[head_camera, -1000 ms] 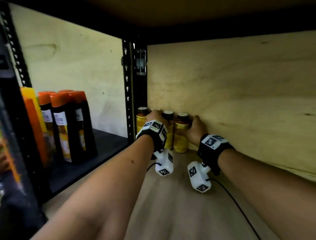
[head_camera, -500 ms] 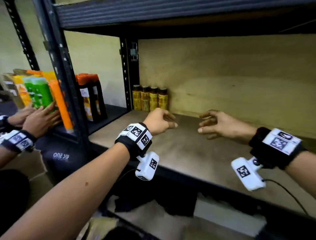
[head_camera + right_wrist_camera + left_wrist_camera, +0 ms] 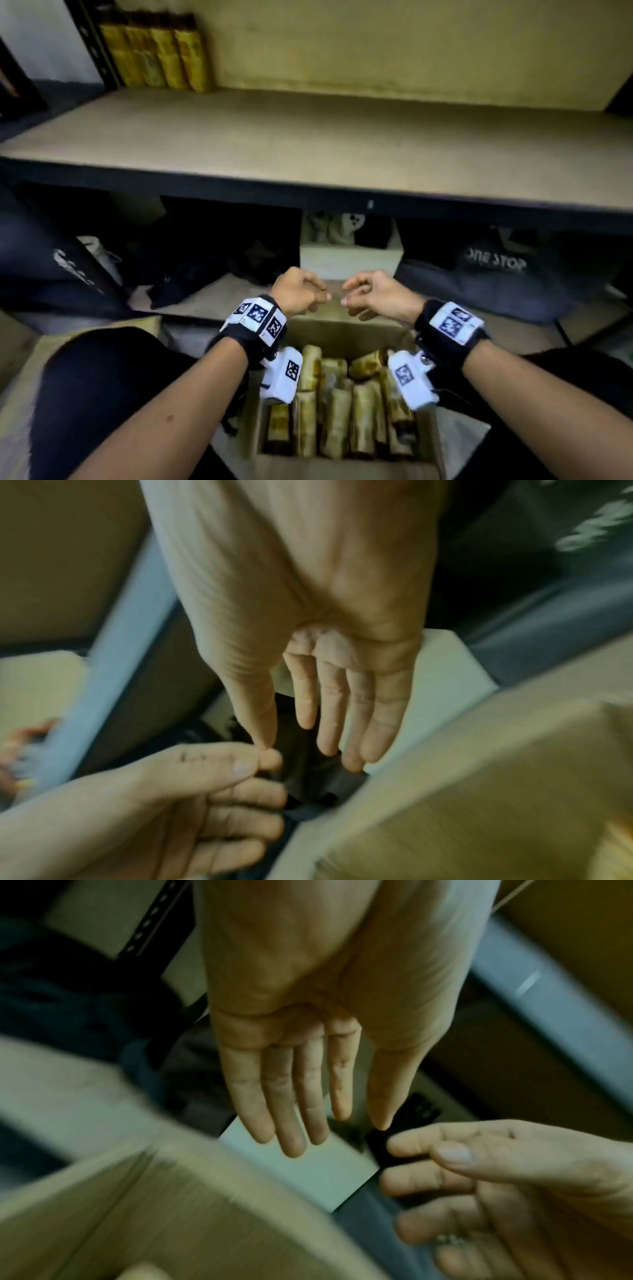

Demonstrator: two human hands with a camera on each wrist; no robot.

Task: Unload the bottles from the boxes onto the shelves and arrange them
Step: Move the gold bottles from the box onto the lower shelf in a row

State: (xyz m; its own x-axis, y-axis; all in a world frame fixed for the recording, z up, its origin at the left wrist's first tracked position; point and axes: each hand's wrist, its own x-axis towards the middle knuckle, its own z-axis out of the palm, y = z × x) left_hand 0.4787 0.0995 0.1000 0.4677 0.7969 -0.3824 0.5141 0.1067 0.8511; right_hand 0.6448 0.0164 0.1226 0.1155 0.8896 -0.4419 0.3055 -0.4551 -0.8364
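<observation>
Box (image 3: 342, 337) sits nearest, packed with bottles (image 3: 337, 411) lying on their sides. Just above its far edge hover the left hand (image 3: 297, 290) and right hand (image 3: 378, 295), both empty, fingers loose and apart, tips nearly meeting. Further back, four more bottles (image 3: 154, 56) stand in a row at the shelf (image 3: 308, 144)'s back left corner.

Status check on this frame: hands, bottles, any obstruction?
Left hand and right hand empty, relaxed, above the box. Bottles lying inside; four bottles on shelf, back left. Nothing in the way.
</observation>
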